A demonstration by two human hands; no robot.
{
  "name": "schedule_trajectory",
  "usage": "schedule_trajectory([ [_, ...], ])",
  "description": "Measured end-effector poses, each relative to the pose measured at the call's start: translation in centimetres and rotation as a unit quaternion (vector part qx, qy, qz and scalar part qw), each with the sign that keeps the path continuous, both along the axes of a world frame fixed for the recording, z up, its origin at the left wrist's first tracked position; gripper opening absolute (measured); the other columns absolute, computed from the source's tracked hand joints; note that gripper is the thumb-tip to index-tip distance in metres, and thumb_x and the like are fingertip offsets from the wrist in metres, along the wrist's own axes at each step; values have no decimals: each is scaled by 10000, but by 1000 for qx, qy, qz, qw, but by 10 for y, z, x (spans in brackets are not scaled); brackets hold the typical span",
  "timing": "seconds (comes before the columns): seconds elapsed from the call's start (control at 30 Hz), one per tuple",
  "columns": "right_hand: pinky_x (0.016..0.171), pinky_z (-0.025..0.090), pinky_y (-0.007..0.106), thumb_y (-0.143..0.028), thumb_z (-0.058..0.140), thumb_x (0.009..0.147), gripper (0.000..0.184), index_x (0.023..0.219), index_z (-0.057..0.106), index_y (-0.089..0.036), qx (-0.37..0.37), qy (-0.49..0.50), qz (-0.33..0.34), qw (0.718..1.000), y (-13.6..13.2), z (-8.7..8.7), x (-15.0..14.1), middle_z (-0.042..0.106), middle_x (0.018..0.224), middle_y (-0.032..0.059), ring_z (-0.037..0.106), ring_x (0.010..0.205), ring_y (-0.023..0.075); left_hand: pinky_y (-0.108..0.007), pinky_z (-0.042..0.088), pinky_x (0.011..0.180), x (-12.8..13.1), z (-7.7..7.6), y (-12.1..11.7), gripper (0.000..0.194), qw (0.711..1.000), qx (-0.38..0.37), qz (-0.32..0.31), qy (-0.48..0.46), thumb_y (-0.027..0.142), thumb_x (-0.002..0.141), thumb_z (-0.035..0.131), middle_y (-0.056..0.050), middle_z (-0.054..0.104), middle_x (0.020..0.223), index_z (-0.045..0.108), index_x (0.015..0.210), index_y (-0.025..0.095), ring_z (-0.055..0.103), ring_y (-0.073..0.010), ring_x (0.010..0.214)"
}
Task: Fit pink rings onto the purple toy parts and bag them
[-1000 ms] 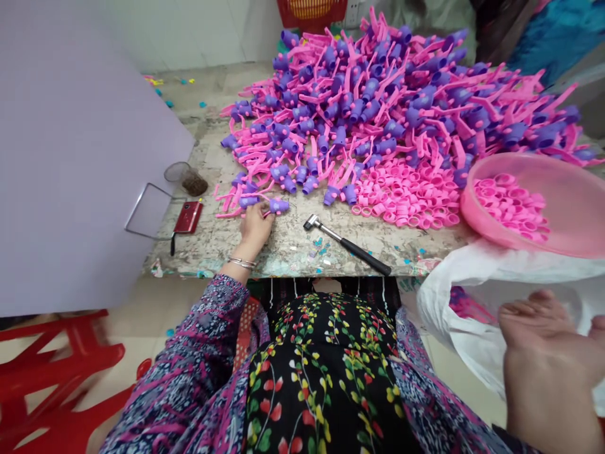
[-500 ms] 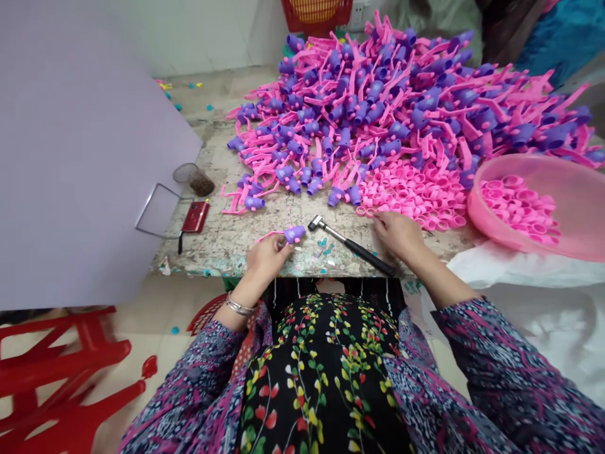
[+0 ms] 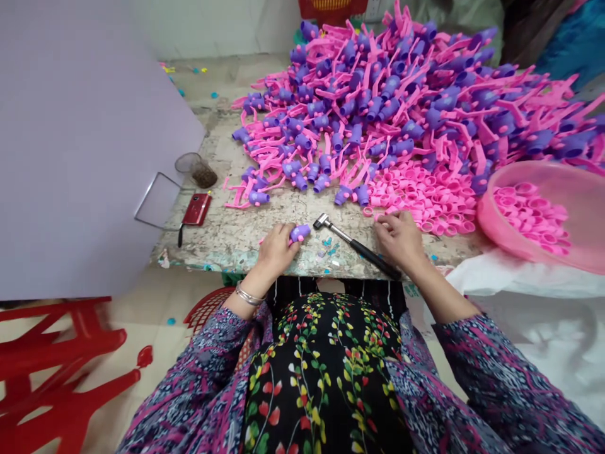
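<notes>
My left hand (image 3: 278,250) is closed around a purple plastic barrel-shaped piece (image 3: 300,232) with a pink arm. Its purple end sticks out to the right, while my fingers hide most of the pink part. At the front edge of a heap of pink plastic rings (image 3: 425,195), my right hand (image 3: 401,238) rests low with its fingers bent down on a pink ring (image 3: 379,217), which is partly covered. Between my hands lies a small hammer (image 3: 350,241) with a metal head and a black grip.
A large pile of joined purple and pink pieces (image 3: 359,107) covers the back of the worn table (image 3: 227,243). On the right stands a pink bowl (image 3: 510,236) of rings. A tipped glass (image 3: 203,173) and a red box-like object (image 3: 196,209) lie left, near a leaning pale board (image 3: 94,145).
The view has shifted slightly. My left hand has turned, covering more of the purple piece's pink arm. The fingers of my right hand have shifted a little at the edge of the rings.
</notes>
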State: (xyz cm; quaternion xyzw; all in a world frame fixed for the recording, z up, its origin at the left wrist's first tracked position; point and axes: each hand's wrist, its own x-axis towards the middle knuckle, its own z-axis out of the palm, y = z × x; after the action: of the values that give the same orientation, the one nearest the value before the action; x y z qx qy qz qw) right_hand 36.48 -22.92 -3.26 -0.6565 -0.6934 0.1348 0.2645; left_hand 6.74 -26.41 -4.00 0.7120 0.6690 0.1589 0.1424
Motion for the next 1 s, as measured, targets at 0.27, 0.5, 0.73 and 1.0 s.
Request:
schedule_trajectory([
  [0.27, 652, 516, 294, -438, 745, 742, 354, 978, 588, -226, -98, 424, 51, 899, -60, 14, -37, 652, 824, 5, 604, 720, 154, -343, 463, 909, 20, 21, -31, 349, 944, -22, -56, -324, 345, 790, 704, -75, 660, 1070, 649, 1099, 194, 606, -217, 991],
  [0.5, 789, 555, 344, -369, 750, 791, 305, 1053, 675, -231, -128, 487, 114, 856, -84, 36, -51, 679, 942, 36, 650, 841, 166, -274, 498, 777, 42, 37, -53, 348, 823, -170, -61, -539, 291, 720, 779, -22, 647, 954, 662, 1036, 205, 584, -146, 837],
  [0.73, 794, 579, 339, -348, 758, 795, 275, 1047, 700, -255, -114, 510, 117, 845, -94, 43, -49, 671, 990, 34, 667, 852, 164, -323, 496, 889, 48, 36, -61, 456, 800, -175, -43, -572, 228, 664, 812, -33, 654, 1064, 633, 1084, 224, 604, -169, 957],
  [1.0, 744, 566, 302, -299, 728, 831, 242, 1067, 703, -255, -79, 476, 151, 863, -94, 48, -50, 650, 1006, 34, 657, 844, 149, -287, 524, 769, 47, 32, -62, 449, 796, -184, -72, -573, 243, 711, 798, -38, 644, 1067, 631, 1128, 223, 604, -156, 887],
])
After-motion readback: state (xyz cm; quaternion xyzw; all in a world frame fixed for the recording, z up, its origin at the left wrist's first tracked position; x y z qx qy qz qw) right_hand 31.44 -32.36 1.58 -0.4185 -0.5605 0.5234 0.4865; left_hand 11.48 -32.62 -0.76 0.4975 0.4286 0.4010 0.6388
